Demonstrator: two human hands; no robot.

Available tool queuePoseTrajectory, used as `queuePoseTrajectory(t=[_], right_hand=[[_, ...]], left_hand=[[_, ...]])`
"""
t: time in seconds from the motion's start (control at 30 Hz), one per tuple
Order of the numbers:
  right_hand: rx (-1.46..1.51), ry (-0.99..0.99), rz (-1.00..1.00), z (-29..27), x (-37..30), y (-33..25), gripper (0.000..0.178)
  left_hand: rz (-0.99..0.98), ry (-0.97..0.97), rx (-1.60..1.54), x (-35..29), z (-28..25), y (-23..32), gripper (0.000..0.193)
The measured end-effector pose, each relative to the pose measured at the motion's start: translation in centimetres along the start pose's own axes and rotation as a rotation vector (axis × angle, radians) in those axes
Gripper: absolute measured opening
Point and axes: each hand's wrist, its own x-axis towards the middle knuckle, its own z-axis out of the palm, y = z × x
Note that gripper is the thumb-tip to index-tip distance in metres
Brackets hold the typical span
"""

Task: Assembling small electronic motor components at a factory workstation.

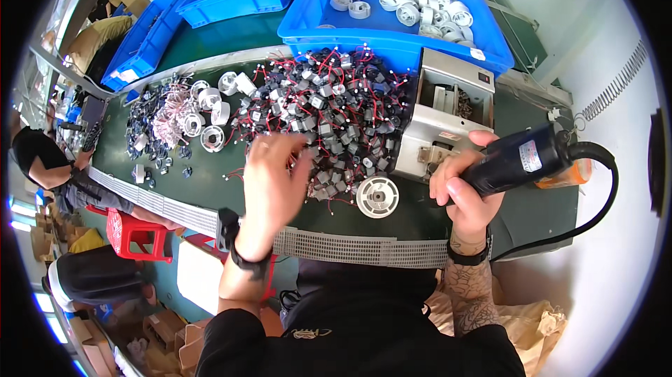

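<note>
My left hand (269, 181) reaches over the near left edge of a heap of small grey motors (329, 107) with red wires. Its thumb stands apart from the fingers, and I see nothing held between them; the fingertips are partly hidden. In my right hand (469, 191) is a black corded electric screwdriver (505, 160), gripped near its front end and tilted, with its cable end up to the right. A white round plastic housing (378, 197) lies on the green bench (420, 212) between my hands. Just beyond my right hand stands a metal screw feeder (413, 149).
A blue bin (301, 32) of white round housings stands behind the heap. To the left lie more white housings (212, 137) and a pile of small dark parts with wires (150, 114). The screwdriver's black cable (560, 237) loops at right. Another person (45, 160) sits far left.
</note>
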Motion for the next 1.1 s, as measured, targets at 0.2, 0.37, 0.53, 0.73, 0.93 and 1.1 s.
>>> queuePoseTrajectory(t=[0.2, 0.37, 0.53, 0.73, 0.93, 1.1], right_hand=[[-0.011, -0.017, 0.004, 0.1, 0.0, 0.1, 0.063], [-0.026, -0.019, 0.017, 0.3, 0.2, 0.0, 0.063], [-0.053, -0.013, -0.010, -0.3, 0.4, 0.1, 0.062], [-0.179, -0.052, -0.057, -0.5, 0.4, 0.1, 0.061], [-0.051, 0.021, -0.124, 0.0, 0.9, -1.4, 0.061], [-0.134, 0.061, -0.261, -0.1, 1.3, -2.0, 0.062]], left_hand=[[-0.017, 0.122, 0.154, 4.0, 2.9, -4.1, 0.022], [-0.124, 0.126, -0.100, 5.4, 4.0, -3.9, 0.022], [-0.172, 0.235, -0.272, 3.5, 1.0, -1.5, 0.014], [0.109, -0.110, -0.432, 1.7, -2.0, 3.4, 0.011], [0.214, -0.283, -0.608, -0.4, 2.4, 4.7, 0.014], [0.317, -0.175, -0.515, -1.5, 4.3, 4.6, 0.015]])
